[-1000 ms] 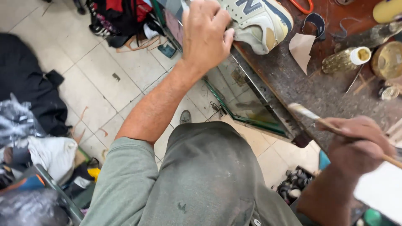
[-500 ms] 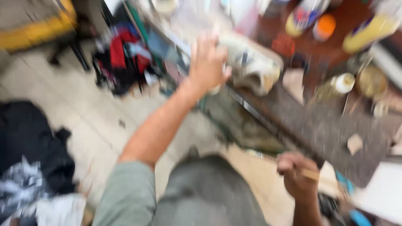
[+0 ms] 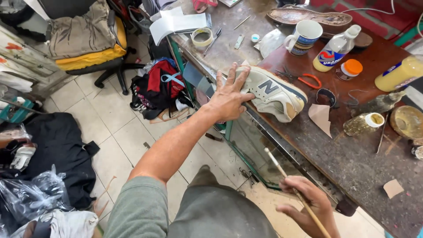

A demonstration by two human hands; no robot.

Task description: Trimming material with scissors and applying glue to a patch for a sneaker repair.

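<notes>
Left hand: the left hand [image 3: 228, 94] is laid flat with fingers spread on the heel end of the shoe [image 3: 273, 92]; the shoe is pressed down, not gripped.
Right hand: the right hand [image 3: 308, 207] is closed round a thin brush [image 3: 291, 185], held near the bench edge, tip pointing up and left.
Shoe: one pale sneaker is seen, lying on the near-left edge of the bench [image 3: 352, 158], toe to the right.
Mug: one mug [image 3: 304, 37] is set far behind the shoe.
Bottles: two are counted, a white one [image 3: 337, 48] beside the mug and a yellow one [image 3: 398, 75] at the far right.
Jars: one orange-lidded jar [image 3: 350, 69] and one white-lidded jar [image 3: 363, 123] are seen right of the shoe.
Scissors: one pair [image 3: 304, 79], orange-handled, lies just behind the shoe.
Tape: one roll [image 3: 202, 37] lies at the far left of the bench.
Chair: one chair [image 3: 101, 53] stands on the floor, far left.
</notes>
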